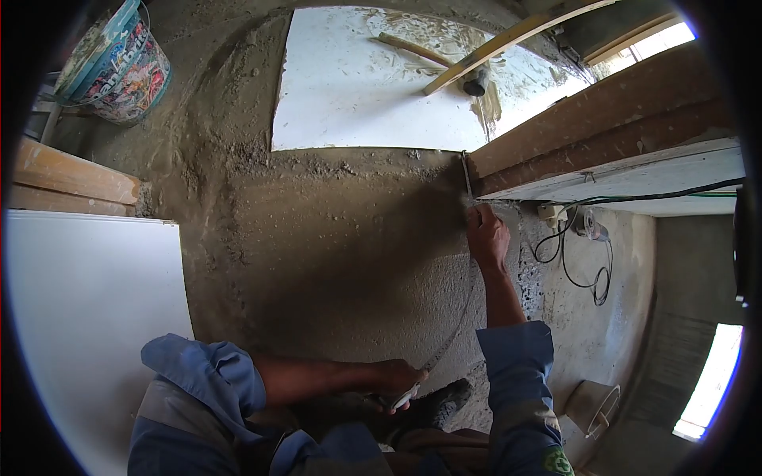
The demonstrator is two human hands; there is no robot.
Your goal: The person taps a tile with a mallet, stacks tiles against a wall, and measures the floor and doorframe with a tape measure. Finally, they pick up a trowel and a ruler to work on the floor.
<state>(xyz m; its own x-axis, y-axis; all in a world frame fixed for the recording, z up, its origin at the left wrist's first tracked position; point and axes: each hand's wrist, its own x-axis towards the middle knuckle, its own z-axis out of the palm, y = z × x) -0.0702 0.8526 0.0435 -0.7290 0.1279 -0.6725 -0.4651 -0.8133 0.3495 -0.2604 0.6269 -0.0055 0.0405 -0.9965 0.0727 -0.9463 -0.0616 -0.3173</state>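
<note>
My right hand is closed on the end part of a tape measure, at the foot of the brown wooden door frame. A thin strip sticks out beyond these fingers along the frame's corner. The tape's blade bows down across the rough grey floor to my left hand. That hand, low and near my body, is wrapped round the whitish tape case, which is partly hidden by the fingers. Beside it shows a dark, dirty boot.
A mud-smeared white board lies ahead, with a mallet and a wooden batten on it. A paint bucket stands upper left; a white panel is at left. Black cable, a power tool and another bucket are right.
</note>
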